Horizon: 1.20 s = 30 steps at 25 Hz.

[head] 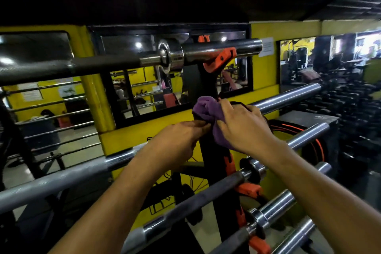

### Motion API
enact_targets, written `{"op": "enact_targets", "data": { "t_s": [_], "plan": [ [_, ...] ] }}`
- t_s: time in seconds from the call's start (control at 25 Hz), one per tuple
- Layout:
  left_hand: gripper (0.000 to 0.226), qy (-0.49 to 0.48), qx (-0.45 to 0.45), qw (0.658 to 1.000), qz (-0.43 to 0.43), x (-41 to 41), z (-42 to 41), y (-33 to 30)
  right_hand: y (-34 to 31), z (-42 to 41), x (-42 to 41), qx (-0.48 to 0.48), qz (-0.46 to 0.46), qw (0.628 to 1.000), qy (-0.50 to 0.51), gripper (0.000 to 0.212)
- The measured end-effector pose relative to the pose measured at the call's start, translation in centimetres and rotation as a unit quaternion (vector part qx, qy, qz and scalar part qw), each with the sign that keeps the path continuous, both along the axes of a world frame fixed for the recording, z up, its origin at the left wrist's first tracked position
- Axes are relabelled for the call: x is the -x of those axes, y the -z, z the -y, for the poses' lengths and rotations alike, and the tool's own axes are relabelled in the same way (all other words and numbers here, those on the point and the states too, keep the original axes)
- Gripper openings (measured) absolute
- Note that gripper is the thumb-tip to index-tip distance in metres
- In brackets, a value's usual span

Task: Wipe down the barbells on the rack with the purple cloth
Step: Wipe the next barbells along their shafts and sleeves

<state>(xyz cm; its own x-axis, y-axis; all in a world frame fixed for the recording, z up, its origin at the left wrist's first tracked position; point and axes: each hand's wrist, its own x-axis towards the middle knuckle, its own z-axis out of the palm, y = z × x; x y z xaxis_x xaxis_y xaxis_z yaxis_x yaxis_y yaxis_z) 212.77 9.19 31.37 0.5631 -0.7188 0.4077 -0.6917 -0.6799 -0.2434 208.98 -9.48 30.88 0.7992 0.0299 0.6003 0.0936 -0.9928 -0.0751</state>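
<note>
Cloth (208, 113), purple, was bunched up against the black upright of the rack (212, 156), mid-frame, where the second bar from the top met the post. Right hand (240, 126) lay over the cloth from the right, fingers curled down into the fabric, gripping it. Left hand (177, 140) came in from the left, fingertips pinching the cloth's lower left edge against the post.

Head view only. Top bar (86, 66) sat on an orange hook (219, 59), dark shaft to the left, chrome collar and sleeve to the right. Second bar (288, 98) had its chrome sleeve sticking out right of the hands; the part at the post was hidden by cloth and hands. Third bar (61, 177) ran under the left forearm, sleeve end visible right of the right wrist. More bars stacked lower on orange hooks, slanting toward the bottom right. Both forearms were bare, reaching up from the bottom edge.

Behind the rack was a yellow wall (266, 72) with mirrors (144, 88) showing gym gear. Dumbbell rows (354, 105) were at far right, blurred. A white paper notice (267, 47) was stuck on the wall, text unreadable.
</note>
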Motion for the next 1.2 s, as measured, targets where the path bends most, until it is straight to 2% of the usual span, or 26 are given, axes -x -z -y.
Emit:
{"op": "enact_targets", "data": {
  "t_s": [0.16,0.24,0.4,0.44,0.52,0.6,0.64,0.68,0.76,0.84,0.96,1.04,1.12,1.2],
  "plan": [
    [0.068,0.036,-0.027,0.999,-0.006,1.4,-2.1,0.0,-0.8,-1.7,2.1,-0.002,-0.037,0.998,0.046,0.039],
    [0.066,0.048,-0.038,0.998,-0.007,2.7,-3.8,-0.6,-2.1,-2.0,2.4,0.017,-0.087,0.993,0.081,0.035],
    [0.057,0.064,-0.017,0.998,-0.005,5.1,-9.8,-1.6,-6.0,-0.9,1.5,-0.020,-0.182,0.982,0.043,0.037],
    [0.058,0.066,-0.002,0.998,-0.004,5.7,-11.9,-1.8,-6.6,-0.6,1.7,-0.046,-0.159,0.986,0.034,0.039],
    [0.056,0.071,0.021,0.997,-0.007,6.3,-16.1,-1.7,-6.7,-0.3,2.9,-0.135,-0.023,0.990,0.025,0.039],
    [0.049,0.070,0.031,0.997,-0.012,6.7,-19.4,-1.3,-5.4,-2.6,4.5,-0.234,0.144,0.961,-0.027,0.037],
    [0.046,0.065,0.027,0.997,-0.018,6.8,-20.4,-1.2,-4.1,-4.5,4.8,-0.253,0.192,0.946,-0.064,0.038],
    [0.045,0.061,0.022,0.998,-0.021,6.7,-21.1,-1.0,-2.6,-6.5,4.5,-0.244,0.208,0.943,-0.093,0.041],
    [0.049,0.050,0.016,0.998,-0.025,6.6,-21.5,-0.8,0.9,-10.7,2.9,-0.208,0.150,0.957,-0.138,0.051],
    [0.049,0.033,0.017,0.999,-0.032,6.7,-21.4,-0.8,4.4,-14.0,1.1,-0.192,0.118,0.965,-0.135,0.057],
    [0.049,0.047,0.015,0.999,-0.024,6.7,-21.6,-1.0,5.6,-17.3,0.8,-0.255,0.185,0.940,-0.132,0.039],
    [0.051,0.068,0.012,0.997,-0.023,6.7,-22.1,-1.2,5.9,-17.7,0.7,-0.211,0.211,0.940,-0.165,0.034],
    [0.052,0.088,0.011,0.996,-0.021,6.3,-22.8,-1.1,5.8,-16.5,0.1,-0.131,0.223,0.944,-0.206,0.042],
    [0.054,0.086,0.020,0.996,-0.029,6.2,-23.1,-1.0,5.0,-13.8,-1.3,-0.089,0.226,0.950,-0.197,0.045]
  ]
}}
